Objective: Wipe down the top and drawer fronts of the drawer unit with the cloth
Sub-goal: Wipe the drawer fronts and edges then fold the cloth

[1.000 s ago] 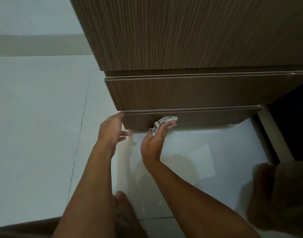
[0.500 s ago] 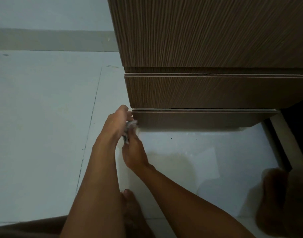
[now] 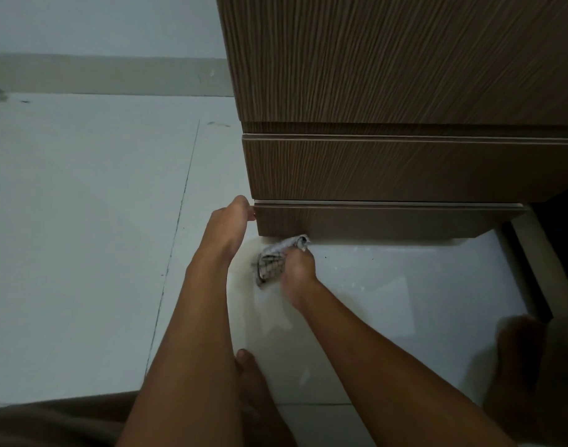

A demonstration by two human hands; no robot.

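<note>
A brown wood-grain drawer unit (image 3: 405,75) fills the upper right, seen from above, with a middle drawer front (image 3: 405,169) and a bottom drawer front (image 3: 372,221) near the floor. My right hand (image 3: 297,266) grips a bunched checked cloth (image 3: 271,262), whose tip touches the lower edge of the bottom drawer near its left end. My left hand (image 3: 226,224) rests against the left corner of the bottom drawer, fingertips on its edge, holding nothing.
White tiled floor (image 3: 82,221) spreads to the left and below the unit, with a skirting strip (image 3: 99,74) along the back wall. My bare foot (image 3: 256,388) shows between my forearms and another foot (image 3: 527,366) at the right. A dark gap (image 3: 559,240) lies right of the unit.
My right hand swept the cloth left along the bottom drawer front to my left hand, then dropped lower and back right a little. The view shifted so the unit sits further right.
</note>
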